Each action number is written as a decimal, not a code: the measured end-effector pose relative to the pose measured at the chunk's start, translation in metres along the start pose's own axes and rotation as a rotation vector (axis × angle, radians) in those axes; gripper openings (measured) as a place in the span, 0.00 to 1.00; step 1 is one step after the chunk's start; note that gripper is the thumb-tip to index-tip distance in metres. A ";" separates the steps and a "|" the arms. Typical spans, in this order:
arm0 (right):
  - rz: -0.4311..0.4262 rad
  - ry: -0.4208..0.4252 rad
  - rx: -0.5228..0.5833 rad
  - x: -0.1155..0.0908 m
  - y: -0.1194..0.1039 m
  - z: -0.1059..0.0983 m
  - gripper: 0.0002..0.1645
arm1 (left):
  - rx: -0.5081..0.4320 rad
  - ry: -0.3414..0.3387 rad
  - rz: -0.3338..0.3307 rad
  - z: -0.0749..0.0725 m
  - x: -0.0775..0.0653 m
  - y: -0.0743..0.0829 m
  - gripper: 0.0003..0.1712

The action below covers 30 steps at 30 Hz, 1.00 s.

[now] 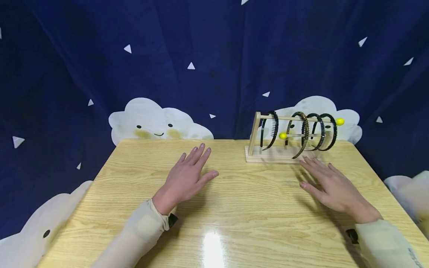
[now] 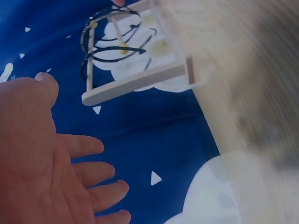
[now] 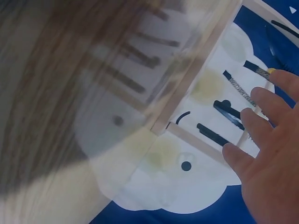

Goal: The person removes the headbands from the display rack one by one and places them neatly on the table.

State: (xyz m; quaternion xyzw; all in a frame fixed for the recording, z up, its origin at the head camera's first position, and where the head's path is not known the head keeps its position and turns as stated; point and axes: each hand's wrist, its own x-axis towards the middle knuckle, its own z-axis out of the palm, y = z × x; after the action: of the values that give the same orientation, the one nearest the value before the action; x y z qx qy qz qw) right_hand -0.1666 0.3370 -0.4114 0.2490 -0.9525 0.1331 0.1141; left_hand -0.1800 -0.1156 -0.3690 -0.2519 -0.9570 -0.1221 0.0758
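A small wooden rack [image 1: 254,134] stands toward the back right of the table. On its bars hang several toothed headbands: a black headband [image 1: 275,128] near the left post, a speckled brown headband [image 1: 306,128] in the middle, and black headbands [image 1: 323,131] at the right. My right hand [image 1: 338,190] is held palm down just in front of the rack's right end, fingers extended and holding nothing. Left of the rack, my left hand [image 1: 183,178] is spread over the table with its thumb out, also holding nothing. Headband ends [image 3: 211,134] show beyond the right fingers in the right wrist view.
Yellow balls [image 1: 340,121] cap the bar ends. The wood-grain table [image 1: 248,208] has a bright light reflection near its front. Behind hangs a dark blue curtain [image 1: 214,37] printed with white clouds and triangles.
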 end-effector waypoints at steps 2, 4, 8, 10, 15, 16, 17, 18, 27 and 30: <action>0.013 -0.003 0.001 -0.001 0.003 0.002 0.41 | -0.017 0.004 0.005 0.000 0.004 0.004 0.48; 0.027 -0.010 0.000 -0.001 0.006 0.003 0.41 | -0.035 0.016 0.012 0.000 0.008 0.009 0.48; 0.054 -0.034 -0.001 -0.001 0.012 0.005 0.41 | -0.076 0.054 0.015 -0.001 0.014 0.017 0.47; 0.064 -0.044 0.001 0.000 0.014 0.005 0.42 | -0.098 0.077 0.013 -0.002 0.016 0.020 0.46; 0.064 -0.063 0.000 0.002 0.021 0.009 0.42 | -0.159 0.124 0.013 -0.003 0.021 0.027 0.42; 0.062 -0.067 0.000 0.003 0.023 0.010 0.42 | -0.169 0.135 0.016 -0.003 0.023 0.029 0.41; 0.063 -0.070 0.001 0.003 0.025 0.011 0.43 | -0.180 0.149 0.022 -0.002 0.024 0.030 0.40; 0.065 -0.072 0.000 0.004 0.026 0.012 0.43 | -0.189 0.164 0.029 -0.002 0.026 0.031 0.39; 0.101 -0.103 -0.007 0.010 0.037 0.016 0.44 | -0.256 0.324 0.080 0.001 0.039 0.044 0.32; 0.109 -0.119 -0.012 0.013 0.039 0.017 0.45 | -0.271 0.354 0.095 0.002 0.044 0.048 0.30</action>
State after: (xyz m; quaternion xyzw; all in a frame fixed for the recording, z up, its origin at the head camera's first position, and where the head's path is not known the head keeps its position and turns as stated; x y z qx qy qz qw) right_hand -0.2000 0.3590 -0.4314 0.2038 -0.9705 0.1184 0.0512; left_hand -0.1940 -0.0536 -0.3527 -0.2790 -0.8907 -0.2880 0.2139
